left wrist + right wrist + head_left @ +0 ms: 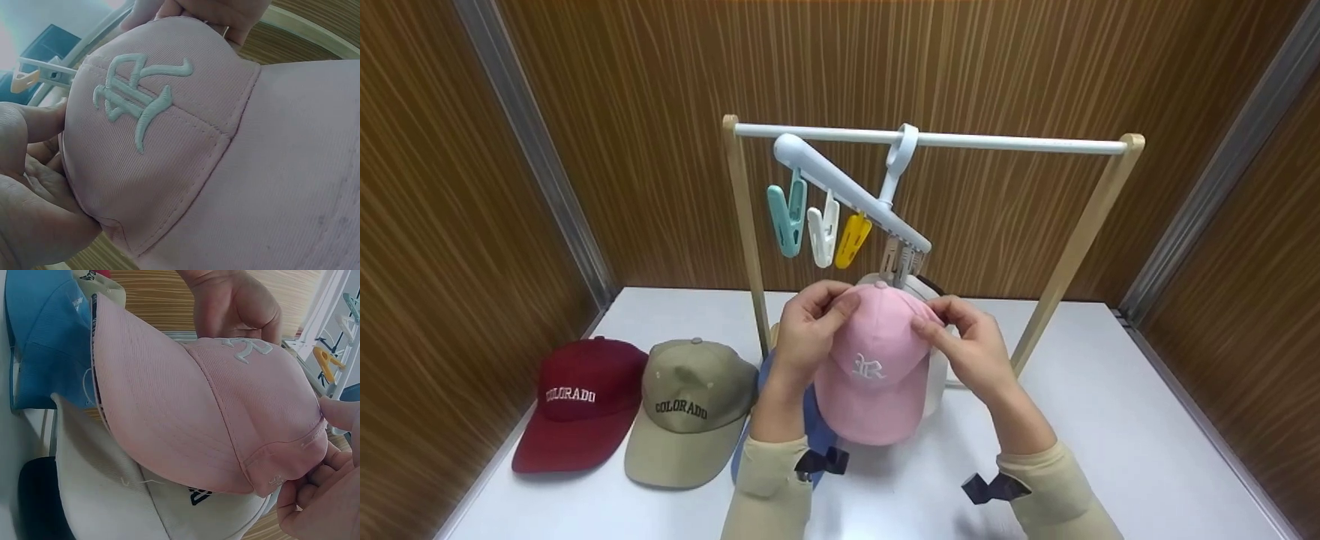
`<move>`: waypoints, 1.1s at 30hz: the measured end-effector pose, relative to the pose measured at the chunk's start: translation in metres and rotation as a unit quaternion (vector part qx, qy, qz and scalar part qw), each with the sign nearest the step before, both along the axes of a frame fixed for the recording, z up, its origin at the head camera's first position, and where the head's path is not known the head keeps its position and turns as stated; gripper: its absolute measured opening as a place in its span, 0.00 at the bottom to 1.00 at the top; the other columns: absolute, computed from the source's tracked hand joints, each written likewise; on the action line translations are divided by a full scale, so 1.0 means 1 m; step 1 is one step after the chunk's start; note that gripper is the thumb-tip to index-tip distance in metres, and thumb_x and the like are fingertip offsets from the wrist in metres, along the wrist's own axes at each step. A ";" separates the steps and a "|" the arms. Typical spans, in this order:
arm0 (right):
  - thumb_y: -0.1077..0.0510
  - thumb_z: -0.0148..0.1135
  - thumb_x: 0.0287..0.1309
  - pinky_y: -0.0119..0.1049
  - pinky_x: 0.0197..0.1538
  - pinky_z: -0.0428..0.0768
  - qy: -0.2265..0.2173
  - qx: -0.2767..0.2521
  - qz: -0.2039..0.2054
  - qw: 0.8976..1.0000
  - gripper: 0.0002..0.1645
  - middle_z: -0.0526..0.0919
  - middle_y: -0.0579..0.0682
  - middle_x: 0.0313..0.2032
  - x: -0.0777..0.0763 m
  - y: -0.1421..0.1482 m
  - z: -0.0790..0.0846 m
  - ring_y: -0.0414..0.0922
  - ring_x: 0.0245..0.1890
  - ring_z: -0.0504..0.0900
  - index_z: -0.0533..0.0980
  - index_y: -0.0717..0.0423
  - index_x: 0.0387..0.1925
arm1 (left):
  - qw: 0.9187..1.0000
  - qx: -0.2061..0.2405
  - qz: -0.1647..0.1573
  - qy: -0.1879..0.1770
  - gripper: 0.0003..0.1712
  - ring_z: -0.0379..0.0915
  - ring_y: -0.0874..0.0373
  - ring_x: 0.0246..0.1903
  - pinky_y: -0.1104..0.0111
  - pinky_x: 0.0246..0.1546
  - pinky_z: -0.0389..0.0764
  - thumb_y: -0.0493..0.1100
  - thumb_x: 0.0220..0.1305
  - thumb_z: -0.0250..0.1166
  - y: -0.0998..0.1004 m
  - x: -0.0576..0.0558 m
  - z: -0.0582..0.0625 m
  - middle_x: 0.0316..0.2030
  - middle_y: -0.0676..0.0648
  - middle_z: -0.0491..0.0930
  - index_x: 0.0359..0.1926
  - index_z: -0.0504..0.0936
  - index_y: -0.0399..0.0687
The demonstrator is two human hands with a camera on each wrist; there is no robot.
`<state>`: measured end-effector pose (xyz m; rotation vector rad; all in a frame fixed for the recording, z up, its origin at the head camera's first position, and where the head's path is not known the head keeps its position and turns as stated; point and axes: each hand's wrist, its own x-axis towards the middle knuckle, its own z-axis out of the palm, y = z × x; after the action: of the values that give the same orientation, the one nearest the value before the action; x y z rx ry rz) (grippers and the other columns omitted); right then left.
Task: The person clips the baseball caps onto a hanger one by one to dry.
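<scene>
A pink cap (877, 330) with a white embroidered letter is held up in front of the hanger, its brim pointing down. My left hand (810, 330) pinches the crown's left side, thumb in front and fingers behind. On the opposite side, my right hand (971, 345) pinches the crown the same way. A white cap (169, 495) is behind the pink one and mostly covered by it. Above them slants a white clip hanger (840, 184); the clips at its lower end (906, 259) are just over the pink cap's top.
A rack's white bar (997, 142) carries the hanger between wooden posts. Teal (787, 217), white (823, 232) and yellow (853, 240) clips dangle from it. On the table's left lie a red cap (585, 397), a khaki cap (690, 405) and a partly hidden blue cap (50, 337).
</scene>
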<state>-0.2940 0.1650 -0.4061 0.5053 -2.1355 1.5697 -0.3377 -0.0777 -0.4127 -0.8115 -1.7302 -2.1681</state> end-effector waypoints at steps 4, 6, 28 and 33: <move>0.62 0.74 0.70 0.36 0.46 0.75 0.004 0.010 -0.001 1.000 0.06 0.83 0.51 0.36 -0.004 0.001 0.002 0.48 0.43 0.77 0.87 0.60 0.45 | 1.000 0.013 0.009 0.003 0.10 0.82 0.49 0.45 0.63 0.52 0.88 0.38 0.79 0.71 0.002 -0.001 -0.001 0.45 0.42 0.89 0.52 0.89 0.34; 0.61 0.74 0.71 0.35 0.46 0.75 0.004 0.016 -0.001 1.000 0.06 0.83 0.50 0.37 -0.006 0.000 0.004 0.48 0.43 0.78 0.88 0.59 0.46 | 1.000 0.019 0.015 0.001 0.10 0.81 0.49 0.44 0.63 0.52 0.88 0.37 0.79 0.71 0.002 -0.002 -0.001 0.44 0.42 0.88 0.52 0.89 0.34; 0.41 0.69 0.77 0.49 0.58 0.86 -0.079 0.141 -0.038 0.986 0.31 0.91 0.56 0.56 -0.039 -0.013 0.059 0.52 0.55 0.88 0.84 0.59 0.66 | 1.000 0.024 0.011 0.003 0.09 0.81 0.52 0.42 0.66 0.47 0.86 0.35 0.78 0.70 0.006 -0.003 -0.003 0.43 0.42 0.88 0.52 0.89 0.32; 0.41 0.68 0.77 0.53 0.60 0.85 -0.090 0.156 -0.055 0.982 0.30 0.91 0.57 0.55 -0.042 -0.019 0.068 0.53 0.56 0.87 0.86 0.60 0.63 | 1.000 0.027 0.008 0.002 0.09 0.82 0.52 0.42 0.66 0.48 0.87 0.34 0.78 0.70 0.006 -0.004 -0.004 0.43 0.42 0.89 0.51 0.89 0.32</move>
<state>-0.3360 0.1461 -0.3385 0.3448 -2.5190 1.2676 -0.3417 -0.0713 -0.4168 -0.7853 -1.6630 -2.1927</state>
